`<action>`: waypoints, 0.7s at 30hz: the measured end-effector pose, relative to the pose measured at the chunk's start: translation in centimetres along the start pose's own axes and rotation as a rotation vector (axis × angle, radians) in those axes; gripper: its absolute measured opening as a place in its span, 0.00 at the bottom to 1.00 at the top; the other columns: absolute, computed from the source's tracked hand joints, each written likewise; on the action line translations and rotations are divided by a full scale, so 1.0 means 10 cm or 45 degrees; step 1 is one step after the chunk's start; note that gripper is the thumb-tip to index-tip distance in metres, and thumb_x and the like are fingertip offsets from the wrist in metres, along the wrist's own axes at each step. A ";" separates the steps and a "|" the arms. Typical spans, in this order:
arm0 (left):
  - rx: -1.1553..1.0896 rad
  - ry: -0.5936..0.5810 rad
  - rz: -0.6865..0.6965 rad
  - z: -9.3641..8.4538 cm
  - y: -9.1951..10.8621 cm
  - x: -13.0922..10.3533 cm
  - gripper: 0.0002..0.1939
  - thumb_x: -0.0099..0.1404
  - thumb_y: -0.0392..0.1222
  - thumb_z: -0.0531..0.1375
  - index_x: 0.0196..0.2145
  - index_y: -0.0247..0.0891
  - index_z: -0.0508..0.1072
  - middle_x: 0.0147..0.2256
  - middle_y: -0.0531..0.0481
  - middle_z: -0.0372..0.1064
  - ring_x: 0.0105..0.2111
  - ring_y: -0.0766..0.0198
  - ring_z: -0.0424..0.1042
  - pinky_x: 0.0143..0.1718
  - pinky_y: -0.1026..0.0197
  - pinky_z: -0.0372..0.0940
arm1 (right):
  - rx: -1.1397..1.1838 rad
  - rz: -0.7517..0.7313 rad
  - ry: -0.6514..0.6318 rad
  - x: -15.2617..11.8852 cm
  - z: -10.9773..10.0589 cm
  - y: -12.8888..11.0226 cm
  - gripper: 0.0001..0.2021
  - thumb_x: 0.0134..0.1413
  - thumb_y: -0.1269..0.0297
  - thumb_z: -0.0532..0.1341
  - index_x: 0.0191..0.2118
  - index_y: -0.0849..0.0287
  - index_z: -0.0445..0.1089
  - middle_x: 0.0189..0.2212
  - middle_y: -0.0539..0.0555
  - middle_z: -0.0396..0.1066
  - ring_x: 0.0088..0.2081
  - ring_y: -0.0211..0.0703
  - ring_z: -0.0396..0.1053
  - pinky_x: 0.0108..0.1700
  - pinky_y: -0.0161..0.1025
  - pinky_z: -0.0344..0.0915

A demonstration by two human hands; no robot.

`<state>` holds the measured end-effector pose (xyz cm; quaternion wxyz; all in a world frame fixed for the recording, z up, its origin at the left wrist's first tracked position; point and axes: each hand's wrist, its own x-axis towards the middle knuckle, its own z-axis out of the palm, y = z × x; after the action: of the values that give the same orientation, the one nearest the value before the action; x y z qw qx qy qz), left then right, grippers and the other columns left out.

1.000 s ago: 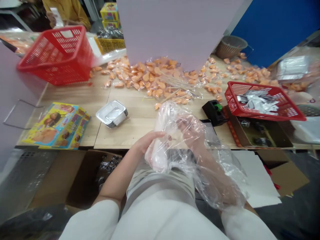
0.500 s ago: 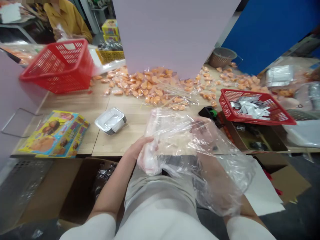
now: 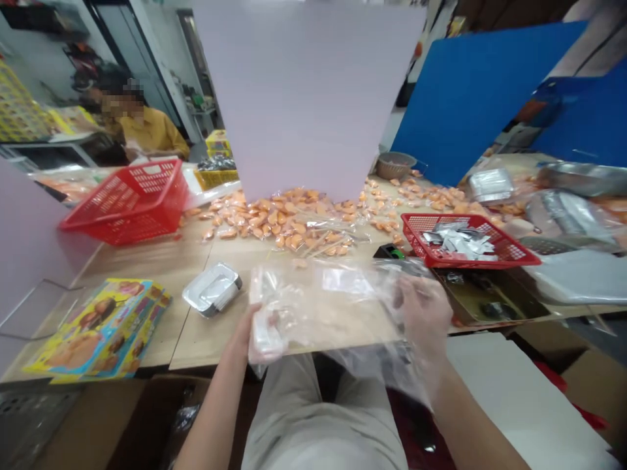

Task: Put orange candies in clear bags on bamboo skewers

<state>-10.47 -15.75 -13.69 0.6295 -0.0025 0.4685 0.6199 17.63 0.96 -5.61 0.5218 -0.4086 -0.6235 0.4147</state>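
Observation:
A large clear plastic bag [image 3: 294,307] stretches between my hands above the front of the table. My left hand [image 3: 245,331] is closed around its left end, where a whitish packed bundle [image 3: 268,334] shows through the film; I cannot make out what it is. My right hand [image 3: 425,313] is closed on the bag's other end, partly smeared by motion, with loose film hanging below it. To the left of my left hand lies a stack of foil trays [image 3: 213,288].
Flattened yellow-blue printed boxes [image 3: 98,326] lie at the left, near a red basket [image 3: 132,209]. Many wrapped orange pieces [image 3: 289,219] cover the back of the table [image 3: 196,339]. A shallow red basket [image 3: 470,245] holds silver sachets. Someone in yellow [image 3: 161,134] sits beyond.
My right hand has moved right and come out from behind the film, pulling the bag wider. The left hand keeps its hold. The head view has tilted up.

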 end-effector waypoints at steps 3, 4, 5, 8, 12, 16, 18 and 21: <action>-0.022 0.115 0.062 -0.12 0.07 -0.02 0.17 0.56 0.47 0.60 0.40 0.34 0.74 0.24 0.44 0.74 0.28 0.49 0.76 0.30 0.54 0.69 | 0.088 -0.060 0.139 0.08 -0.18 0.00 0.09 0.52 0.57 0.66 0.32 0.56 0.68 0.19 0.45 0.65 0.19 0.36 0.61 0.23 0.35 0.60; -0.003 0.139 0.053 -0.14 0.07 -0.02 0.19 0.56 0.47 0.59 0.43 0.34 0.74 0.25 0.43 0.75 0.31 0.47 0.77 0.31 0.53 0.70 | 0.112 -0.060 0.111 0.10 -0.23 0.00 0.10 0.51 0.58 0.67 0.32 0.57 0.68 0.18 0.45 0.65 0.18 0.36 0.61 0.22 0.35 0.60; 0.030 0.169 0.043 -0.14 0.07 -0.02 0.21 0.56 0.47 0.60 0.45 0.34 0.73 0.27 0.42 0.75 0.33 0.45 0.77 0.32 0.51 0.70 | 0.130 -0.058 0.089 0.13 -0.27 0.00 0.10 0.51 0.58 0.67 0.32 0.57 0.68 0.18 0.45 0.65 0.18 0.36 0.61 0.21 0.35 0.59; 0.239 0.331 0.132 -0.09 0.05 0.05 0.21 0.55 0.45 0.62 0.46 0.33 0.72 0.32 0.40 0.76 0.41 0.43 0.76 0.38 0.51 0.70 | 0.160 -0.077 0.161 0.26 -0.38 -0.05 0.10 0.51 0.58 0.67 0.32 0.57 0.68 0.18 0.46 0.65 0.18 0.36 0.61 0.21 0.35 0.58; 0.746 0.565 0.593 -0.02 0.09 0.26 0.23 0.52 0.40 0.66 0.46 0.36 0.69 0.44 0.39 0.73 0.52 0.44 0.69 0.49 0.52 0.64 | 0.166 -0.186 0.176 0.55 -0.49 -0.32 0.10 0.50 0.57 0.67 0.32 0.56 0.70 0.17 0.45 0.64 0.17 0.36 0.60 0.20 0.36 0.58; 1.441 0.778 0.773 -0.03 0.18 0.40 0.25 0.53 0.44 0.66 0.47 0.34 0.67 0.47 0.35 0.69 0.55 0.37 0.65 0.54 0.44 0.59 | 0.130 -0.281 0.129 0.92 -0.51 -0.68 0.08 0.51 0.58 0.67 0.30 0.54 0.70 0.16 0.46 0.64 0.17 0.35 0.59 0.18 0.35 0.57; 1.693 0.877 0.908 -0.02 0.21 0.38 0.30 0.54 0.46 0.65 0.52 0.32 0.65 0.50 0.31 0.66 0.57 0.34 0.61 0.56 0.40 0.56 | 0.106 -0.294 0.066 1.10 -0.48 -0.82 0.07 0.51 0.61 0.66 0.29 0.55 0.70 0.17 0.46 0.65 0.17 0.34 0.60 0.18 0.34 0.58; 1.734 0.863 1.196 0.09 0.28 0.23 0.33 0.58 0.49 0.62 0.57 0.30 0.61 0.56 0.28 0.61 0.61 0.37 0.57 0.60 0.39 0.52 | 0.110 -0.307 -0.154 1.31 -0.39 -1.02 0.07 0.49 0.68 0.68 0.26 0.59 0.69 0.17 0.46 0.65 0.19 0.32 0.61 0.20 0.32 0.59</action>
<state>-12.60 -12.78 -12.97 0.0035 0.3810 0.8486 0.3671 19.10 10.34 8.53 0.5465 -0.2823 -0.6800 0.3991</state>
